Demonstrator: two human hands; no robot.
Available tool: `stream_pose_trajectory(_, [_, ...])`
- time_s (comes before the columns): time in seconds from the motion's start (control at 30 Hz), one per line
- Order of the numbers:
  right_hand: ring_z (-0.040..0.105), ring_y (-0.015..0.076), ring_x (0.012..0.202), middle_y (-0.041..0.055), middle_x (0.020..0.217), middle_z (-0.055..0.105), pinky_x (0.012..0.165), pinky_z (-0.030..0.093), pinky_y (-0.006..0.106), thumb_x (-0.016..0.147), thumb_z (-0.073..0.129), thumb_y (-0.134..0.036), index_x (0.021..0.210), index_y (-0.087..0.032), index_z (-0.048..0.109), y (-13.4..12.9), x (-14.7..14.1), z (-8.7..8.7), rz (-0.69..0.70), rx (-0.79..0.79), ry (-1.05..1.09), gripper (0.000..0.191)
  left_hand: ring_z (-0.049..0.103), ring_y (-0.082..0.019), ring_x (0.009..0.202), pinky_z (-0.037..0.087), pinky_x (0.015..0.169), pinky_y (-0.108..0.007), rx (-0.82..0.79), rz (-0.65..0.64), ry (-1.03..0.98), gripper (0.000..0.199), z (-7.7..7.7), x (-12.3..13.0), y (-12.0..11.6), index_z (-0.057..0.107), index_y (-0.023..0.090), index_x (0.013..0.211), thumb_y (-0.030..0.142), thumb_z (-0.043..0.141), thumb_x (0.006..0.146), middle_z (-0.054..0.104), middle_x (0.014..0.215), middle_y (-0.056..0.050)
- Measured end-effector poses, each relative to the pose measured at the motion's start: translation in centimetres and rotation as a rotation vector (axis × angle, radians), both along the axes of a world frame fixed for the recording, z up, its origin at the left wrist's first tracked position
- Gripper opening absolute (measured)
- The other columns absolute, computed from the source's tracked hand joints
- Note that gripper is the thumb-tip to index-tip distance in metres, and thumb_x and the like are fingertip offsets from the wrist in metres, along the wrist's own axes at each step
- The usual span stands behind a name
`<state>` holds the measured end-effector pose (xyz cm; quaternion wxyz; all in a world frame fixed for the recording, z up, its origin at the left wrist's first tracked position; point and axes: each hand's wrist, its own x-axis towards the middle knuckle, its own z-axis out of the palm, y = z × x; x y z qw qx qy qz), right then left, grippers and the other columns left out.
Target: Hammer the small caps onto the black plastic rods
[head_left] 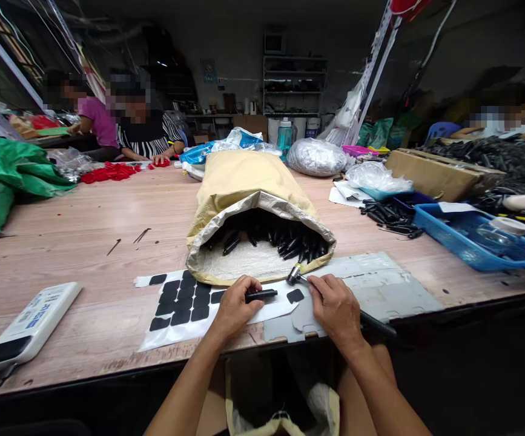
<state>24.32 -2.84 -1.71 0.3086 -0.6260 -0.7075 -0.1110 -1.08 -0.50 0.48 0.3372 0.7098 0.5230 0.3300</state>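
Note:
My left hand (237, 309) is closed around a black cylindrical piece (262, 295), whose end points right. A small hammer (295, 275) with a metal head and black handle is gripped in my right hand (336, 307); its head is close to the sack's lip. Under my left hand lies a white sheet (151, 336) with rows of black rounded-square stickers (181, 306). One loose black square (295, 296) sits between my hands. Just beyond them, an open yellow sack (253, 175) holds many black pieces (289, 239). A grey mat (375, 284) lies beneath the right hand.
A white power strip (30, 327) is at the left. Blue tray (484, 242), cardboard box (435, 172) and black pieces (384, 215) stand right. Green sack (12, 175) lies far left. Two people sit across the table; others are far right. Another open sack (335, 409) is below the table edge.

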Motion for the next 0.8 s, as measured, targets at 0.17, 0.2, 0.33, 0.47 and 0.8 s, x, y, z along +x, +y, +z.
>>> stream_pose_trajectory(0.17, [0.054,0.0193,0.087,0.0033,0.089,0.063,0.077,0.036,0.031,0.094,0.056,-0.021,0.111,-0.025,0.07,0.1,0.0,0.0,0.001,0.014,0.002,0.022,0.056,-0.017,0.084,0.04,0.07,-0.026,0.005,-0.013,-0.014,0.02,0.3,0.0,0.0,0.062,0.022,0.092,0.015,0.064,0.074,0.062,0.093,0.001])
stream_pose_trajectory(0.2, [0.054,0.0193,0.087,0.0033,0.089,0.063,0.077,0.036,0.031,0.094,0.056,-0.021,0.111,-0.025,0.07,0.1,0.0,0.0,0.002,0.015,0.003,0.022,0.056,-0.017,0.084,0.039,0.069,-0.026,0.01,-0.025,-0.01,0.019,0.6,0.1,-0.2,0.062,0.022,0.093,0.016,0.065,0.075,0.063,0.094,0.001])
stream_pose_trajectory(0.33, [0.054,0.0195,0.087,0.0031,0.091,0.064,0.077,0.036,0.032,0.094,0.056,-0.022,0.112,-0.025,0.069,0.1,0.1,-0.1,0.005,0.005,0.005,0.022,0.057,-0.016,0.084,0.04,0.071,-0.026,0.008,-0.178,0.017,0.014,2.7,0.7,-3.2,0.066,0.023,0.097,0.023,0.067,0.083,0.066,0.093,0.001])
stream_pose_trajectory(0.47, [0.054,0.02,0.087,0.0033,0.091,0.064,0.078,0.036,0.032,0.094,0.056,-0.022,0.112,-0.025,0.069,0.1,0.0,-0.1,-0.001,-0.003,0.002,0.022,0.06,-0.014,0.074,0.041,0.067,-0.024,-0.172,-0.488,0.091,0.014,2.7,2.0,-7.9,0.07,0.028,0.098,0.03,0.069,0.085,0.069,0.083,0.004])
stream_pose_trajectory(0.8, [0.054,0.02,0.088,0.0038,0.091,0.063,0.078,0.037,0.032,0.093,0.056,-0.021,0.111,-0.024,0.069,0.0,-0.1,0.0,-0.003,0.002,0.009,0.022,0.063,-0.036,0.122,0.047,0.102,-0.051,-0.704,-0.292,0.478,0.054,-12.2,5.4,-9.9,0.055,0.027,0.142,0.034,0.055,0.088,0.067,0.133,-0.013])
